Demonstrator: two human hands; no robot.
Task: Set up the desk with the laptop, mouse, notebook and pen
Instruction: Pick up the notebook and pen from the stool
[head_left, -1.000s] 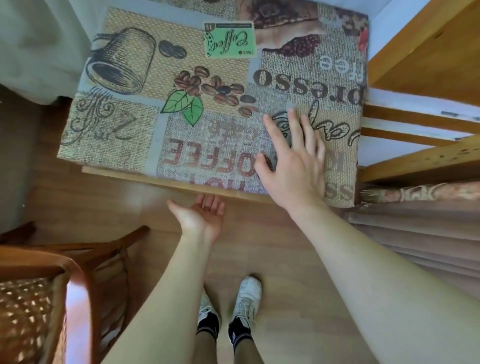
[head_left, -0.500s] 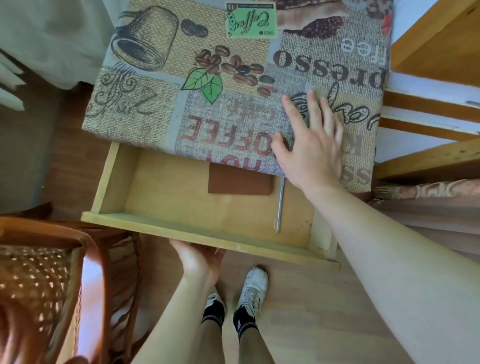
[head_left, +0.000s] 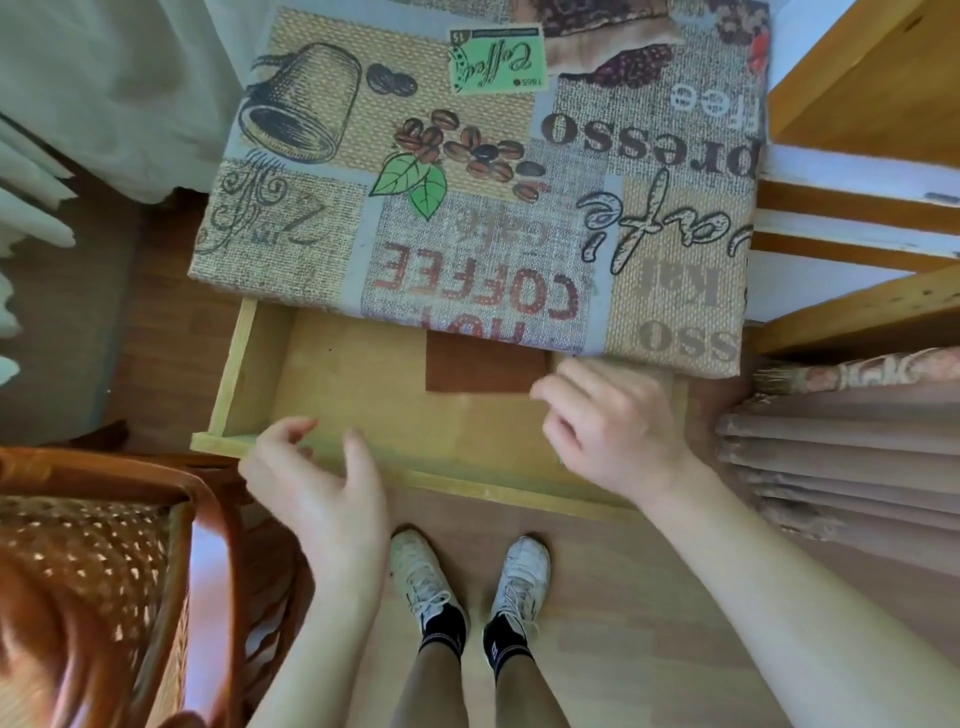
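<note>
The desk carries a coffee-print cloth, and its wooden drawer stands pulled out. A brown notebook lies flat in the drawer, its far part hidden under the cloth's edge. My right hand hovers over the drawer's right side, just right of the notebook, fingers curled and blurred, covering the spot where the pen lay; the pen is hidden. My left hand is off the drawer front, above its left half, fingers apart and empty. No laptop or mouse is in view.
A wicker chair with a red-brown frame stands at the lower left, close to the drawer's corner. Wooden shelving rises on the right, with a pleated curtain below it. White fabric hangs at upper left. My feet are on the laminate floor.
The drawer went from shut to pulled out. My left hand has let go of its front and lifted. My right hand left the tabletop and came down over the drawer's right side.
</note>
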